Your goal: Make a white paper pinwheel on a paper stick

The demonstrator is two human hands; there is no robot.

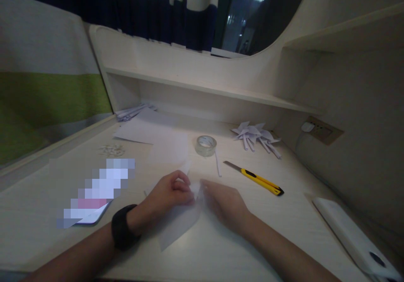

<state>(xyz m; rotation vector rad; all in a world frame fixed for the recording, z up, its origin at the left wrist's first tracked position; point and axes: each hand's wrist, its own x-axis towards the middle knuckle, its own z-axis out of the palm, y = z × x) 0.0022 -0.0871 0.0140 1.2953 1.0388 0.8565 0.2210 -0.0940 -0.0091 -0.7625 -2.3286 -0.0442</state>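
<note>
Near the front middle of the desk, a sheet of white paper [179, 225] lies between my two hands, one corner pointing toward me. My left hand [175, 189], with a black band on its wrist, has its fingers curled and pinched on the paper's upper edge. From the other side my right hand [225, 202] closes on the same paper, thumb and fingers mostly hidden behind the back of the hand. Just beyond them stand a roll of clear tape [205, 146] and a thin white paper strip [218, 163].
A yellow utility knife [260, 181] lies right of my hands, blade out. Paper pinwheels [255, 134] sit at the back right. Larger white sheets [145, 126], rolled paper sticks [134, 112] and small scraps [112, 150] are at left, near a blurred phone [94, 214]. A white device [353, 235] rests far right.
</note>
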